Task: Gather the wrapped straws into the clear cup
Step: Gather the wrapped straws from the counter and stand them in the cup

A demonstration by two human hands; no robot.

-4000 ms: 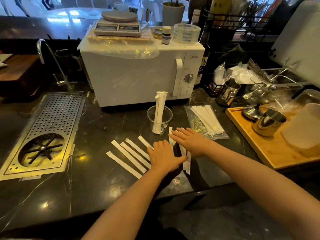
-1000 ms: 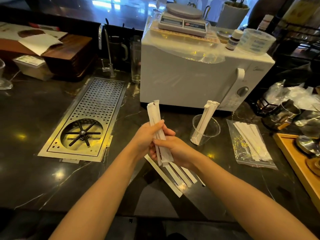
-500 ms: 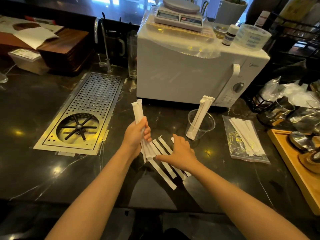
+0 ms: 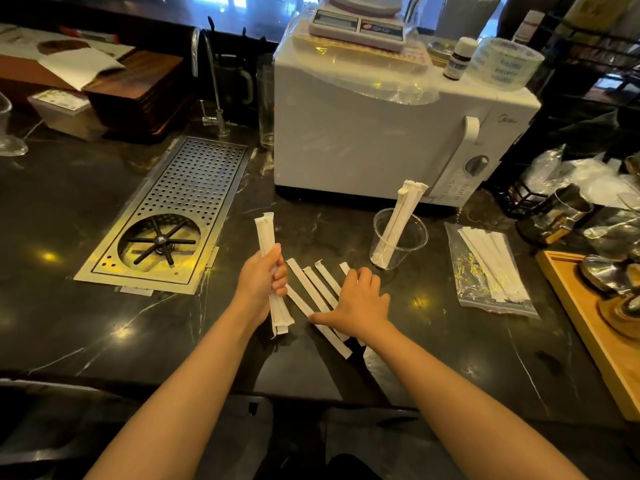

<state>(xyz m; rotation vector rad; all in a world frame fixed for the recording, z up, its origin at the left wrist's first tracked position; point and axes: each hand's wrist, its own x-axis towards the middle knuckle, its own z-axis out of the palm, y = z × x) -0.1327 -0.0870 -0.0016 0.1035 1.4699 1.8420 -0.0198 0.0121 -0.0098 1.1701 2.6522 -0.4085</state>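
Observation:
My left hand [image 4: 262,280] is shut on a small bundle of white paper-wrapped straws [image 4: 266,237], held nearly upright above the dark counter. Several more wrapped straws [image 4: 313,292] lie side by side on the counter just right of it. My right hand [image 4: 358,304] rests flat on them with fingers spread, covering their right part. The clear cup [image 4: 403,239] stands farther right, in front of the microwave, with a few wrapped straws [image 4: 405,209] leaning in it.
A white microwave [image 4: 381,133] with a scale on top stands behind the cup. A steel drip tray [image 4: 194,188] is set into the counter at left. A plastic bag of straws [image 4: 488,268] lies right of the cup, beside a wooden tray [image 4: 595,327] with metal jugs.
My right hand let go of the bundle and dropped flat onto the straws on the counter. My left hand keeps the bundle and has shifted slightly left.

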